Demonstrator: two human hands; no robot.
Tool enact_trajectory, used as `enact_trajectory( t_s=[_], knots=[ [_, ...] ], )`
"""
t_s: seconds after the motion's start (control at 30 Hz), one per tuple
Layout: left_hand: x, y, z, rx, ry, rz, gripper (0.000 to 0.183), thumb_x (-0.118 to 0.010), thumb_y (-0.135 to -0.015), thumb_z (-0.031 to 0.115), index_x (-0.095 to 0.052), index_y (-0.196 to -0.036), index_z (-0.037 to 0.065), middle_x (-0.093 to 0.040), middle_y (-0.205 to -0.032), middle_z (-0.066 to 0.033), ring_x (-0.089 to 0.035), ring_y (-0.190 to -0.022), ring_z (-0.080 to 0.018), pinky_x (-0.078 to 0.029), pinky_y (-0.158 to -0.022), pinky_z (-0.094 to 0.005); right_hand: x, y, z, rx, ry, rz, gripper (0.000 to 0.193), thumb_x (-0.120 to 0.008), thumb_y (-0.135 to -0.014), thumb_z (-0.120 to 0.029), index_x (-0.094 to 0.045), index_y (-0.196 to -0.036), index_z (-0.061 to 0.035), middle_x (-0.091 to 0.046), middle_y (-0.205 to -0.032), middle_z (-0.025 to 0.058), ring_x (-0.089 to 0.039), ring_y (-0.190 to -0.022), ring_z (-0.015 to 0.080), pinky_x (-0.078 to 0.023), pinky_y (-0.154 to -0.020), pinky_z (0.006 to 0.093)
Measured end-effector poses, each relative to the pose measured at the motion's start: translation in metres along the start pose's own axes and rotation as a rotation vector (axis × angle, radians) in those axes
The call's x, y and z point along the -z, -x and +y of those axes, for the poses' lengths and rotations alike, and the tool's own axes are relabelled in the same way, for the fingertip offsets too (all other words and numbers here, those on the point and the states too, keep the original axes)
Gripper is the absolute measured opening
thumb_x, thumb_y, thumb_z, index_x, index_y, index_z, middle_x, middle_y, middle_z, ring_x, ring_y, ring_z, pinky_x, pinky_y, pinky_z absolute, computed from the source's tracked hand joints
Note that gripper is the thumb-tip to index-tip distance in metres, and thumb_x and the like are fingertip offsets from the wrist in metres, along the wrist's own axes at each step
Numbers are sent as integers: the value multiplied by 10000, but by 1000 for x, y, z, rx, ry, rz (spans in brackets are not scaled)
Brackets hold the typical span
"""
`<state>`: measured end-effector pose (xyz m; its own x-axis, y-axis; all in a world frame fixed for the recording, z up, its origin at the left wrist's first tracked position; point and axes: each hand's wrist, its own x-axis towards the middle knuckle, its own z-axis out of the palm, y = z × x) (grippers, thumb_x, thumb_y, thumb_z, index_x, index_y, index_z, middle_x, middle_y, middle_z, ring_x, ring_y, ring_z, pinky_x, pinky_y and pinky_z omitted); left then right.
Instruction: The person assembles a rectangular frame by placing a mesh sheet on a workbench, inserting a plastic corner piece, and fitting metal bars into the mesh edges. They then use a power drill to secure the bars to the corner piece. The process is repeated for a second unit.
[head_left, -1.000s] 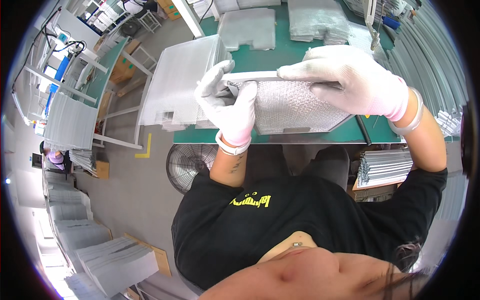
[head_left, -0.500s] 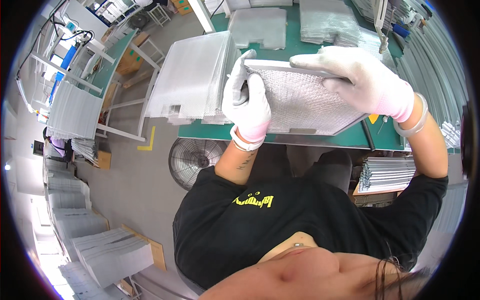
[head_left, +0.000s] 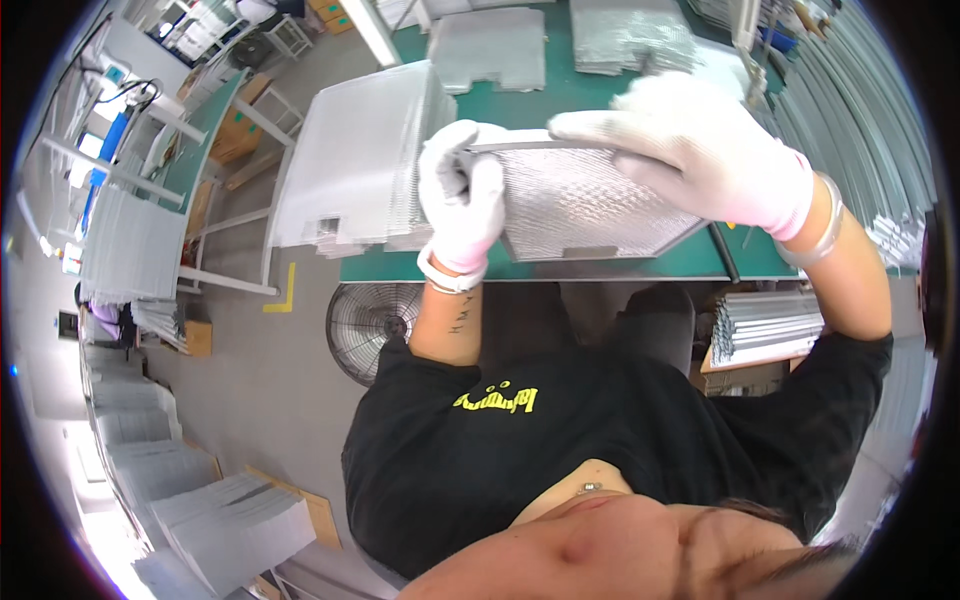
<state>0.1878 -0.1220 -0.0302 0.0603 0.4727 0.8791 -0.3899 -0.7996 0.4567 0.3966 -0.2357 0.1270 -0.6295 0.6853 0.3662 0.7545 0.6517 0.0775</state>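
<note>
A framed metal mesh panel, silvery with a grey rim, is tilted up over the near edge of the green worktable. At its upper left corner, my white-gloved left hand is closed round the frame. My right hand, gloved too, lies along the upper edge toward the right, fingers over the rim and thumb on the mesh side. That hand hides the upper right corner. A small dark cutout or clip shows on the lower edge. Just left of my left hand stands a stack of mesh sheets.
More mesh sheets and another pile lie at the table's back. A dark rod rests by the front edge. Metal strips sit below at right. A floor fan stands below at left. Long strips line the right side.
The whole view has shifted slightly, moving the table and stacks left and up. The panel tilts more steeply, its mesh face looking shorter. Both hands keep their hold on the frame.
</note>
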Motion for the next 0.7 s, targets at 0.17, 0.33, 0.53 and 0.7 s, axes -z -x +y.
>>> enact_trajectory(
  t_s=[0.17,0.33,0.53,0.7],
  knots=[
    [-4,-8,-8,-10,-290,113,321,-507,-951,-55,-504,-1269,-7,-547,-1033,-59,-457,-767,-70,-422,-707,-224,23,54,6,-144,144,429,311,-653,-913,-37,-643,-1222,-6,-683,-1063,119,-653,-935,168,-524,-796,297],
    [-15,-52,-17,36,-260,11,296,-500,-974,-18,-496,-1270,-23,-587,-1056,-94,-548,-848,-120,-456,-763,-246,-95,212,32,-918,81,458,299,-620,-918,-193,-630,-1146,0,-653,-1040,204,-649,-983,349,-512,-908,391],
    [-116,-122,19,-609,-315,-873,333,-572,-941,141,-617,-1260,53,-679,-1058,-102,-649,-904,-256,-511,-820,-335,-203,286,4,-1241,184,-97,431,-644,-894,-175,-553,-1285,-20,-602,-1011,206,-634,-945,379,-517,-863,462],
    [-181,-52,-27,-666,-531,-1304,453,-583,-884,174,-608,-1334,219,-586,-815,-14,-606,-786,-227,-483,-719,-388,-211,315,4,-1257,-268,369,311,-495,-972,-108,-518,-1263,-1,-593,-868,141,-645,-777,272,-514,-668,383]
  ],
)
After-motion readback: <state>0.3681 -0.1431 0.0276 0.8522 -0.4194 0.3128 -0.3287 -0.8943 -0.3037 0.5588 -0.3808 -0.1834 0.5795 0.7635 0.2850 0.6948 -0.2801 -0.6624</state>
